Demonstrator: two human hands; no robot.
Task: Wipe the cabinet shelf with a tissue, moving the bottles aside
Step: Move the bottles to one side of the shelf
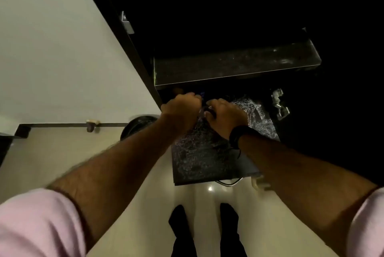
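Here, I see both forearms stretched forward into dark cabinet, pink sleeves pushed up. Left hand point(181, 105) curled into fist, knuckles up, at 11 o'clock of speckled lower shelf point(197, 159); what it grips I cannot tell. Right hand point(225, 114), black wristband point(239, 134), fingers bent down, just beside left, at 1 o'clock. Tissue, bottles hidden in dark. Upper shelf point(234, 64) at 12 o'clock.

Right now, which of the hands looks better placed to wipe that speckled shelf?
Probably the right hand: it lies spread on the speckled shelf. The left hand is fisted at the shelf's left edge. No tissue is visible.
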